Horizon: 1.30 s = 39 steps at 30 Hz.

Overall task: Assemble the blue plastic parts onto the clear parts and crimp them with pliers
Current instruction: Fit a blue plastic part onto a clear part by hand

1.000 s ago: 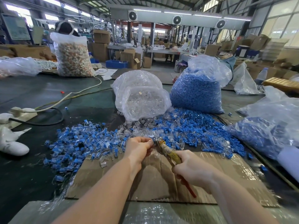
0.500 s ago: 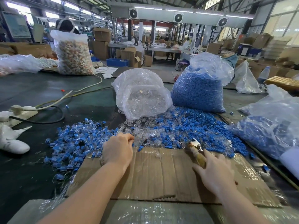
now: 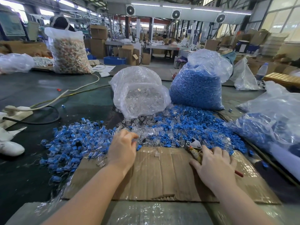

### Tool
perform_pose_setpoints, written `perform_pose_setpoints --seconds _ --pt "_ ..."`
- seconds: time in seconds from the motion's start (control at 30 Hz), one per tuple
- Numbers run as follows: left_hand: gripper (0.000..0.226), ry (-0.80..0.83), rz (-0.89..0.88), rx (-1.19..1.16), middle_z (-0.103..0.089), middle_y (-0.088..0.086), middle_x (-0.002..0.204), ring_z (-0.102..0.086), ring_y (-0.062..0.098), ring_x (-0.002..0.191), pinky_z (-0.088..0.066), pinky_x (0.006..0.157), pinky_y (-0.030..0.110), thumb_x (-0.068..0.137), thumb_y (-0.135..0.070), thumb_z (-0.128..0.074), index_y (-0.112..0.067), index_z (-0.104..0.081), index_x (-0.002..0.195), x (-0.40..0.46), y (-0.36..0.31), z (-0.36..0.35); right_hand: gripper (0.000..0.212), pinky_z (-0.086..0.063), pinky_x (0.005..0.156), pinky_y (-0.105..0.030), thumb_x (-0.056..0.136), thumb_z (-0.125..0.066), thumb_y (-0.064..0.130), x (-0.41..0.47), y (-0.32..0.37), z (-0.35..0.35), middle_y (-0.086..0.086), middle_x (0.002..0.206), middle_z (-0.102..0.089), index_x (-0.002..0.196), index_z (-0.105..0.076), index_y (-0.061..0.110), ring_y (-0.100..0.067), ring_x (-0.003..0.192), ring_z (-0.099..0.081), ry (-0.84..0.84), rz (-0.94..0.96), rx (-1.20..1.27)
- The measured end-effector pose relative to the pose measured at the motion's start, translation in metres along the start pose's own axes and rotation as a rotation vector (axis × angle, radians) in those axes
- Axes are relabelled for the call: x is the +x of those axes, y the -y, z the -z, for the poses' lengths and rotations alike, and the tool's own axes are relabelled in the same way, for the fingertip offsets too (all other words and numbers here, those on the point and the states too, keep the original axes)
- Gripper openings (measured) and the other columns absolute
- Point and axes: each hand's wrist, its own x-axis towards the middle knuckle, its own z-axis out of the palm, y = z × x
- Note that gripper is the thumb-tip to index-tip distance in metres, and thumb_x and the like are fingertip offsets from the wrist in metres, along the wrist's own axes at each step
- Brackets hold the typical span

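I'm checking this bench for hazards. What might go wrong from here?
1. The right hand lies over the pliers, their jaws open near its fingers: a pinch is possible.
2. The left hand reaches into mixed clear parts and blue parts, so it may pick the wrong piece.

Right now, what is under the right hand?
The pliers lie under the right hand on the cardboard: their metal nose sticks out past the fingers and a red handle tip shows behind. The middle of the handles is covered.
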Motion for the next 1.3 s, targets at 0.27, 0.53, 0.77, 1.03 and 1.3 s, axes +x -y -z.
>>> perform_pose_setpoints --seconds 0.27,0.53,0.77,1.03,1.3 --pt "0.020 0.155 -0.034 -0.249 -0.059 -0.005 0.102 -0.052 0.003 0.086 -0.040 0.071 0.006 0.092 -0.019 -0.056 -0.016 -0.064 0.109 -0.019 -0.036 -0.034 0.038 -0.019 0.110 -0.041 0.094 -0.038 0.013 0.009 0.040 -0.007 0.008 0.130 -0.047 0.127 -0.046 0.028 -0.016 0.123 -0.037 -0.141 0.282 0.180" --pt "0.028 0.191 -0.097 -0.246 -0.053 -0.012 0.096 -0.048 0.001 0.088 -0.036 0.078 0.009 0.086 -0.036 -0.062 -0.023 -0.065 0.112 -0.023 -0.030 -0.034 0.026 -0.024 0.099 -0.044 0.096 -0.041 0.021 0.027 0.068 -0.010 0.007 0.123 -0.048 0.118 -0.053 0.028 -0.019 0.117 -0.039 -0.072 0.342 0.216" --pt "0.029 0.232 -0.102 -0.269 -0.051 -0.015 0.091 -0.054 0.003 0.089 -0.043 0.085 0.014 0.083 -0.031 -0.068 -0.025 -0.066 0.111 -0.023 -0.030 -0.033 0.017 -0.026 0.090 -0.039 0.096 -0.044 0.024 0.037 0.079 -0.014 0.005 0.115 -0.048 0.107 -0.057 0.027 -0.018 0.109 -0.043 -0.106 0.264 0.202" --pt "0.027 0.231 -0.084 -0.270 -0.052 -0.017 0.093 -0.049 -0.003 0.083 -0.034 0.072 0.000 0.081 -0.038 -0.069 -0.027 -0.065 0.105 -0.024 -0.032 -0.034 0.013 -0.027 0.091 -0.039 0.096 -0.046 0.025 0.044 0.084 -0.019 0.005 0.113 -0.052 0.107 -0.051 0.024 -0.017 0.111 -0.046 -0.115 0.171 0.212" --pt "0.020 0.182 -0.034 -0.237 -0.060 -0.010 0.101 -0.054 0.005 0.092 -0.043 0.087 0.016 0.089 -0.024 -0.061 -0.025 -0.066 0.108 -0.023 -0.031 -0.036 0.013 -0.026 0.091 -0.041 0.094 -0.048 0.020 0.044 0.085 -0.025 0.005 0.111 -0.052 0.105 -0.048 0.025 -0.018 0.108 -0.046 -0.143 0.182 0.179"
